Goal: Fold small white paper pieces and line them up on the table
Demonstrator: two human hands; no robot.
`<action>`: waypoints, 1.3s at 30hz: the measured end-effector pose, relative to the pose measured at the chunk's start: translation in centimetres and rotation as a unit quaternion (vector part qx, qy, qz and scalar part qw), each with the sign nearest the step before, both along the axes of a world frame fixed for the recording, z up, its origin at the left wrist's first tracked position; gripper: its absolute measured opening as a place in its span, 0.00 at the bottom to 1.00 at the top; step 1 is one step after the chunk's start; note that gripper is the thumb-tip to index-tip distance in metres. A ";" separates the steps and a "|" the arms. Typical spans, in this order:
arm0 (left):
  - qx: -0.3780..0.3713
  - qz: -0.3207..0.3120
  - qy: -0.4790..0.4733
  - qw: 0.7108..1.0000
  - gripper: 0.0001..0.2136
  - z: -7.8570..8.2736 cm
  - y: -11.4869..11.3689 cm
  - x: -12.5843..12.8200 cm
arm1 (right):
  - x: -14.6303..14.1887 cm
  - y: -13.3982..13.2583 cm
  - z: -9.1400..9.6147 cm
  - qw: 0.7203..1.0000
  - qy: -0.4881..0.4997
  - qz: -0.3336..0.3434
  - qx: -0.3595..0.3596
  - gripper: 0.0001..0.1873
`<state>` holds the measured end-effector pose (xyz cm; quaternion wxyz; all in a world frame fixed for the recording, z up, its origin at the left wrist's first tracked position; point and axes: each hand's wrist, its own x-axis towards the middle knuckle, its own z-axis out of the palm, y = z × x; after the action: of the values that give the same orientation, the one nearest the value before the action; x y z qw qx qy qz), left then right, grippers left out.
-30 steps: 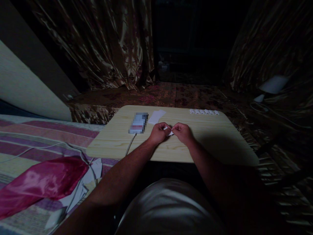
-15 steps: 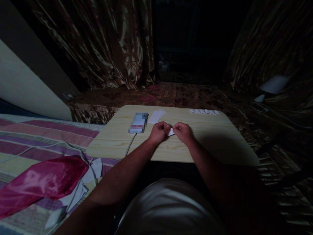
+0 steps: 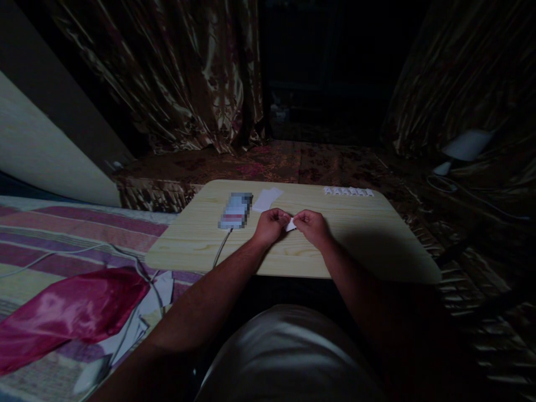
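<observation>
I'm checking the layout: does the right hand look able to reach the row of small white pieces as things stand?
Probably yes: only bare tabletop shows between the right hand and the row of white pieces, though that hand is pinching a small white piece.

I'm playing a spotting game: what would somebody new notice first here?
Probably the shiny pink bundle on the striped bedding, at the lower left. Then the left hand and right hand, pinching a small white piece over the pale table. A row of little white pieces sits near the table's far right corner.
</observation>
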<state>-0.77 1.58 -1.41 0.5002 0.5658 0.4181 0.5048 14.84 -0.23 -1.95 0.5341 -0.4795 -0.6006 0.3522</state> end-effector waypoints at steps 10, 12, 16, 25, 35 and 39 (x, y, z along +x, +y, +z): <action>0.017 0.006 0.017 1.000 0.09 -0.3 0.2 -0.1 | -0.1 0.0 0.2 1.000 -0.001 -0.028 -0.004 0.05; 0.019 0.003 0.016 1.000 0.09 -0.3 0.2 -0.1 | -0.1 -0.1 0.3 1.000 0.001 -0.022 -0.011 0.06; 0.024 -0.002 0.012 1.000 0.08 -0.4 0.2 -0.1 | 0.0 -0.2 0.4 1.000 -0.008 -0.009 -0.009 0.06; 0.033 -0.034 0.026 0.999 0.07 -0.1 0.0 0.0 | 0.1 -0.2 0.3 1.000 -0.010 0.020 -0.007 0.06; 0.023 -0.046 0.003 0.999 0.06 -0.4 0.2 -0.2 | -0.1 -0.5 0.7 0.999 0.006 0.040 -0.006 0.07; 0.008 -0.053 -0.037 0.998 0.14 0.0 -0.1 0.0 | 0.0 -0.3 0.7 0.999 0.033 0.011 0.002 0.08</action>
<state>-0.75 1.51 -1.36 0.5368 0.5718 0.3650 0.5017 14.86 -0.55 -1.28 0.5508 -0.4599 -0.5885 0.3725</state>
